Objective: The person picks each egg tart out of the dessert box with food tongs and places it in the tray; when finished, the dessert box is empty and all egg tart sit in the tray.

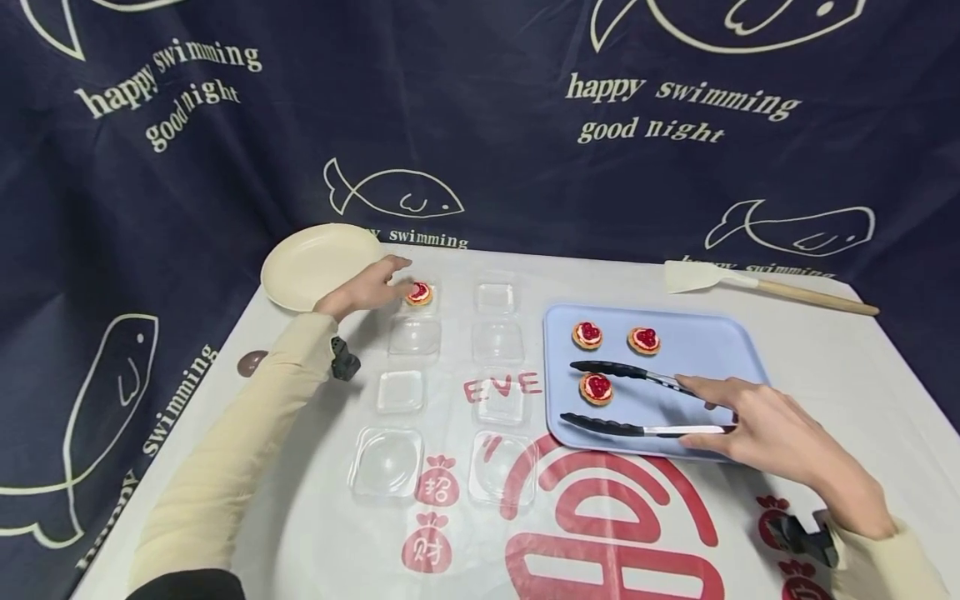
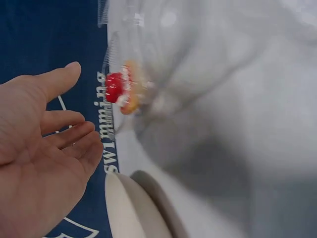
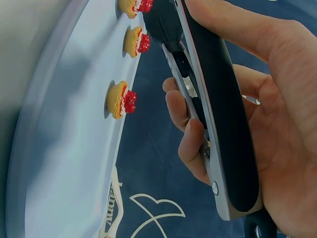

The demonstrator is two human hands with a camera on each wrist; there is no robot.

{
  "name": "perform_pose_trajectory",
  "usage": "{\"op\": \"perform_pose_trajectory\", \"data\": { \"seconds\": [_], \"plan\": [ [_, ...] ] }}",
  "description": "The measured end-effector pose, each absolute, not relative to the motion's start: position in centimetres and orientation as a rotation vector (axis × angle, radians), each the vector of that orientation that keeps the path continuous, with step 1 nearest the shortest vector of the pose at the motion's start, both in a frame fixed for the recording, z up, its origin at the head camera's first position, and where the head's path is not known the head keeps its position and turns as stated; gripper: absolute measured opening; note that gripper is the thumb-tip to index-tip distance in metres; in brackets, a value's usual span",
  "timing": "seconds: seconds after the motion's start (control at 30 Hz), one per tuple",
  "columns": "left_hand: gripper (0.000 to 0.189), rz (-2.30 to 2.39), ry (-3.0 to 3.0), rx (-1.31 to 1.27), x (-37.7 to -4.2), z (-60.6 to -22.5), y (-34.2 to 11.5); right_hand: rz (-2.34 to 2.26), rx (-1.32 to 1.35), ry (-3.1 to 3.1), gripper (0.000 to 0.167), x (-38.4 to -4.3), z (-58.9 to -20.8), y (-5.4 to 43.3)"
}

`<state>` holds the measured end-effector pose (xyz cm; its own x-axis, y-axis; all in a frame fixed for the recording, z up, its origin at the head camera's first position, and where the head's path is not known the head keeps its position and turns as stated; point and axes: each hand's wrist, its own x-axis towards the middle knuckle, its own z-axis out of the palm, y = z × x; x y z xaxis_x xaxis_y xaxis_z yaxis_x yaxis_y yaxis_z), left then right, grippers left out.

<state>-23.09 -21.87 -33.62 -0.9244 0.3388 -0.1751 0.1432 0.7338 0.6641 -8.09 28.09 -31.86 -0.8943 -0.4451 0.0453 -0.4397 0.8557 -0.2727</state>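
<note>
My right hand (image 1: 780,429) grips a pair of black and silver tongs (image 1: 663,431), its arms spread on either side of a berry tart (image 1: 596,388) on the blue tray (image 1: 720,333). Two more tarts, one of them a tart with red topping (image 1: 643,339), lie farther back on that tray. At the far left, my left hand (image 1: 371,287) hovers with relaxed fingers beside another tart (image 1: 420,293), which sits in a clear plastic container. In the left wrist view the fingers are apart from this tart (image 2: 124,89). The right wrist view shows fingers curled round the tongs (image 3: 218,109).
Clear plastic containers stand in two columns, among them a front-left one (image 1: 386,462). A cream plate (image 1: 322,258) is at the back left, a brown round item (image 1: 251,363) below it. A spatula (image 1: 772,286) lies at the back right, before a dark blue curtain (image 1: 510,125).
</note>
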Motion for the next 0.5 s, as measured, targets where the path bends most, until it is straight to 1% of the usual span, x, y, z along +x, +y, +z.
{"op": "perform_pose_trajectory", "data": {
  "seconds": [0.33,0.5],
  "plan": [
    [0.062,0.902,2.677,0.374,-22.6,-34.9,-22.5,-0.443,-0.710,2.983,0.078,-8.1,-31.9,27.5],
    [0.064,0.909,2.678,0.399,-22.7,-35.5,-22.7,-0.434,-0.739,3.021,0.077,-7.9,-31.8,27.4]
  ]
}}
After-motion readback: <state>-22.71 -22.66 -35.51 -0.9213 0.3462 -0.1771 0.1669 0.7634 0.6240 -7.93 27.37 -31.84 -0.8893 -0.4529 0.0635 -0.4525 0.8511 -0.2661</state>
